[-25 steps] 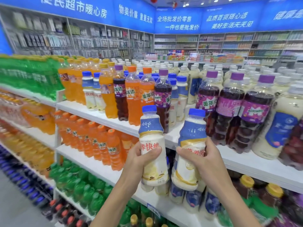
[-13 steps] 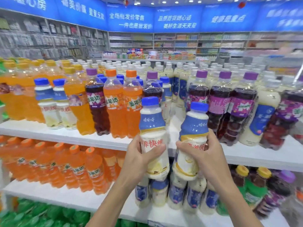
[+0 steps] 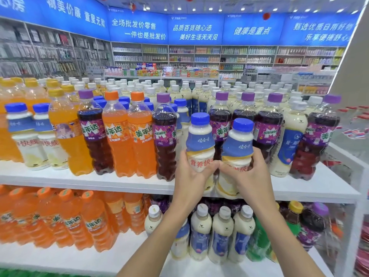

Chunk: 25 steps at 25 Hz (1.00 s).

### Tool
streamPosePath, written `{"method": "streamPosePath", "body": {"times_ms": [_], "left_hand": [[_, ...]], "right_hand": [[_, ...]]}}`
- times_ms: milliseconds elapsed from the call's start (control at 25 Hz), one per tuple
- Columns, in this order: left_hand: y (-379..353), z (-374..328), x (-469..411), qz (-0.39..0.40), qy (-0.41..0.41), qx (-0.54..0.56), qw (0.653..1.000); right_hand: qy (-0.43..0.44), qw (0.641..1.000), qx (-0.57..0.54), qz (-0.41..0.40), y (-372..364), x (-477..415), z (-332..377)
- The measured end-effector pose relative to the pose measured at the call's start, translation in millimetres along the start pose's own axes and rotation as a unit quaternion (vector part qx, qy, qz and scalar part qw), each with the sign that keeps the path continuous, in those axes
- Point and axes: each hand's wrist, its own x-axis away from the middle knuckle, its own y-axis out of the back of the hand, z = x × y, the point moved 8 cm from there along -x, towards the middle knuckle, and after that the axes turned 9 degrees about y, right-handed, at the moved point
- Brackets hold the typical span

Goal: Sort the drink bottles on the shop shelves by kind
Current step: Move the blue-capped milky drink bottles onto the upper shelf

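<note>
My left hand point(image 3: 190, 177) grips a blue-capped milk drink bottle point(image 3: 200, 136) with a blue and white label. My right hand point(image 3: 248, 173) grips a second bottle of the same kind point(image 3: 238, 145). Both bottles are upright, side by side, just in front of the top shelf point(image 3: 119, 183), and my thumbs touch between them. Behind them stand purple grape soda bottles point(image 3: 165, 140) and orange soda bottles point(image 3: 116, 140). Two more blue-capped milk bottles point(image 3: 32, 140) stand at the left of that shelf.
White-capped milk drinks point(image 3: 219, 92) fill the back of the top shelf, yellow-capped orange drinks point(image 3: 30, 90) its left. The lower shelf point(image 3: 60, 258) holds orange sodas point(image 3: 65, 218), white-capped milk bottles point(image 3: 221, 232), and green and purple bottles at the right. A white shelf frame point(image 3: 357, 196) closes the right end.
The view has swung right along the shelves. Both hands have risen a little with their bottles and come together until the thumbs touch, nearer the top shelf.
</note>
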Motion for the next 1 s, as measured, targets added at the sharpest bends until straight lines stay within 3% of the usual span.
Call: {"method": "streamPosePath", "body": {"times_ms": [560, 800, 1000], "left_hand": [[-8, 27, -11, 0.039, 0.013, -0.099, 0.994], [-4, 21, -8, -0.017, -0.019, -0.194, 0.981], [3, 19, -8, -0.063, -0.031, -0.207, 0.976]], "right_hand": [[0.001, 0.993, 0.12, 0.002, -7, 12, -26], [0.009, 0.979, 0.202, -0.018, -12, 15, -24], [-0.017, 0.977, 0.212, -0.019, -13, 16, -27]]}}
